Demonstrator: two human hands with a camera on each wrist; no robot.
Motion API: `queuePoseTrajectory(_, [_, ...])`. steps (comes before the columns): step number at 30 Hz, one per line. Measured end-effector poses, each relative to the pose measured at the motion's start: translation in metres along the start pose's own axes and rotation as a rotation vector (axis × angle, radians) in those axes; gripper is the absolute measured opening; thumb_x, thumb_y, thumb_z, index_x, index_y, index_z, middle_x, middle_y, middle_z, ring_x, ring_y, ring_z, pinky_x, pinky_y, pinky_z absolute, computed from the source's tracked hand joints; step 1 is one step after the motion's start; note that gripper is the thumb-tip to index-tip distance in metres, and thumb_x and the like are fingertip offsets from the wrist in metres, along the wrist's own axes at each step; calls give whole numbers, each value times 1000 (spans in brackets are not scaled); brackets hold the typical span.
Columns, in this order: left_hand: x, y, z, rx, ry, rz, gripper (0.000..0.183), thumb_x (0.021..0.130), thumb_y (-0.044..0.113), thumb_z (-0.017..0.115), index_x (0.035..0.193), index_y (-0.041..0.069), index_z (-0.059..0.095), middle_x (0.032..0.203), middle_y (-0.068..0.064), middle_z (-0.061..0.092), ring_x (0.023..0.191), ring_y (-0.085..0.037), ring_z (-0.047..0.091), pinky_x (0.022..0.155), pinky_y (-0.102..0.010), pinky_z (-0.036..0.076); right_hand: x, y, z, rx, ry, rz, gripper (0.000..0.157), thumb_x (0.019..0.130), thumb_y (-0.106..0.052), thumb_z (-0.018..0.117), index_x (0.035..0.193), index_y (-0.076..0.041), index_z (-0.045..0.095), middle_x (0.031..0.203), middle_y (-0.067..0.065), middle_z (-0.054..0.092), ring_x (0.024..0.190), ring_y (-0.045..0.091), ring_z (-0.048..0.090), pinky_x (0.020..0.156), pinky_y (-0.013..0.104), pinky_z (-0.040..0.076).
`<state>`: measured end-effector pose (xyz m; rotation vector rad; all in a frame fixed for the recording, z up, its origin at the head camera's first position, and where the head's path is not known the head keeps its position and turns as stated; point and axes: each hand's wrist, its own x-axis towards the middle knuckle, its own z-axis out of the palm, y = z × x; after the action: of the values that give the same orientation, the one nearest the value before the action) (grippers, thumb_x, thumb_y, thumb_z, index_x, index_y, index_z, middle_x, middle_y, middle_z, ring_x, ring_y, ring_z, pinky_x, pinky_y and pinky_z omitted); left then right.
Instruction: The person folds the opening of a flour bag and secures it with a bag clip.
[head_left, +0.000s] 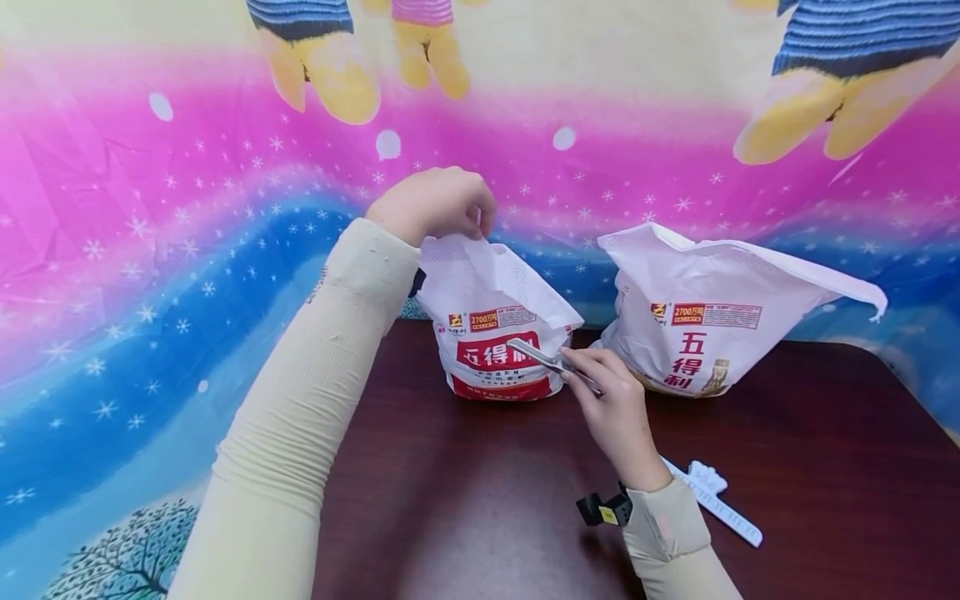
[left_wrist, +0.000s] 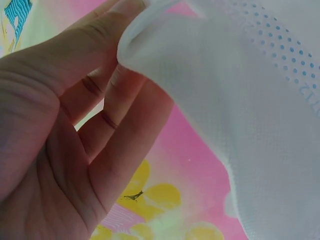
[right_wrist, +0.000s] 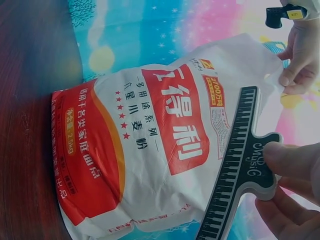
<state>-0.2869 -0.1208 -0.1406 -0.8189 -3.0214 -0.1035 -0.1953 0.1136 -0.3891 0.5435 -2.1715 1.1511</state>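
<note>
A white flour bag with red printing stands upright at the back of the table. At its top edge my left hand pinches the white material between thumb and fingers. My right hand holds a long sealing clip in front of the bag. In the right wrist view this black clip shows a piano-key print and the word "Music"; thumb and fingers pinch its handle. The bag's top is unfolded and the clip is apart from its upper edge.
To the right stands a second white flour bag, its top slanting out to the right. A white clip lies on the dark brown table, near my right forearm. A colourful printed cloth hangs behind the table.
</note>
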Motion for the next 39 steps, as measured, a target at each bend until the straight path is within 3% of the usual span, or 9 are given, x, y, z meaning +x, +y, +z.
queuePoseTrajectory(5, [1, -2, 0, 1, 1, 15, 16, 94, 13, 73, 109, 16, 75, 116, -5, 66, 108, -24, 57, 92, -42, 53, 1, 1, 2, 11, 36, -7, 41, 86, 3, 77, 125, -10, 73, 112, 7, 69, 101, 19, 64, 85, 6, 47])
queuePoseTrajectory(19, [1, -4, 0, 6, 1, 26, 17, 94, 13, 73, 111, 16, 75, 115, -5, 67, 107, -24, 58, 92, -41, 53, 13, 7, -1, 28, 123, -103, 38, 82, 5, 79, 119, -3, 75, 106, 9, 71, 95, 19, 64, 83, 7, 48])
queuePoseTrajectory(32, [0, -5, 2, -8, 13, 27, 16, 94, 12, 73, 110, 15, 75, 116, -5, 66, 109, -24, 57, 93, -42, 53, 25, 9, -10, 11, 175, -103, 33, 83, 5, 79, 115, -4, 77, 97, 10, 71, 88, 21, 64, 80, 9, 50])
queuePoseTrajectory(39, [0, -4, 1, 2, 14, 39, 17, 94, 12, 73, 110, 15, 75, 116, -5, 67, 109, -24, 57, 94, -42, 53, 34, 9, -15, -50, 206, -137, 33, 81, 5, 81, 112, -3, 78, 91, 14, 71, 84, 23, 63, 78, 4, 44])
